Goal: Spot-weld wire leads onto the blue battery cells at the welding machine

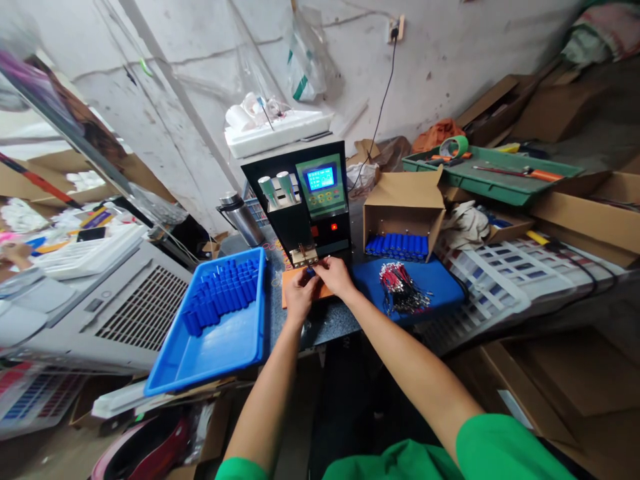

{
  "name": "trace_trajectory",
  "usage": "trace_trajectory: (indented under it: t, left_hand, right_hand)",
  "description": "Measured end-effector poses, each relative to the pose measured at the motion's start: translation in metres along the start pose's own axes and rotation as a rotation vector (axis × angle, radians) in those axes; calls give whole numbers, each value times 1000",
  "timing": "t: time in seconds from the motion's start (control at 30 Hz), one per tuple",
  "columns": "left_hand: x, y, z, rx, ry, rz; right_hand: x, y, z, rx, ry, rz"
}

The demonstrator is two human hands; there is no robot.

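Note:
Both my hands are together under the electrodes (303,256) of a black spot welder (325,233) with a lit blue screen (321,178). My left hand (301,293) is closed round a blue cylindrical battery cell (311,272), of which only a small bit shows between the fingers. My right hand (335,275) is pinched close beside it at the electrodes; what its fingertips hold is hidden. Below the hands lies an orange pad (287,288). To the right, a bundle of red and black wire leads (400,290) rests on a blue cloth-like surface (445,287).
At left, a blue tray (220,353) holds many upright blue cells (225,290). An open cardboard box (403,200) with stacked blue cells (397,245) stands at right. A steel flask (241,219) is behind the tray. A green tray (500,177) with tools lies far right.

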State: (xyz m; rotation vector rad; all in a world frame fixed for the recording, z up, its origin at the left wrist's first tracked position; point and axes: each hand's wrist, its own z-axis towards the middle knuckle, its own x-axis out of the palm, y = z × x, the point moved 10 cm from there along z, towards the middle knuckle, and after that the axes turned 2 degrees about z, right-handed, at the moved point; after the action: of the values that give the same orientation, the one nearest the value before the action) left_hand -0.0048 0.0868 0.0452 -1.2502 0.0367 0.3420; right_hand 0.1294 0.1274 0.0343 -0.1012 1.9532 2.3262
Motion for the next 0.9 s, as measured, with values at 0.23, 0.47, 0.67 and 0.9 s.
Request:
trace_trajectory:
  t: [0.23,0.47,0.67,0.9]
  left_hand:
    - [1,-2,0,20,7,-17]
    - [-1,0,1,-2,-13,-8]
    - [0,-5,-1,14,-11,-4]
    - [-1,-1,0,7,-17,23]
  right_hand:
    - [0,0,0,-16,-2,-20]
    - [0,0,-1,18,9,-29]
    - [-2,3,-5,7,31,27]
    - [-10,1,-17,-13,69,-78]
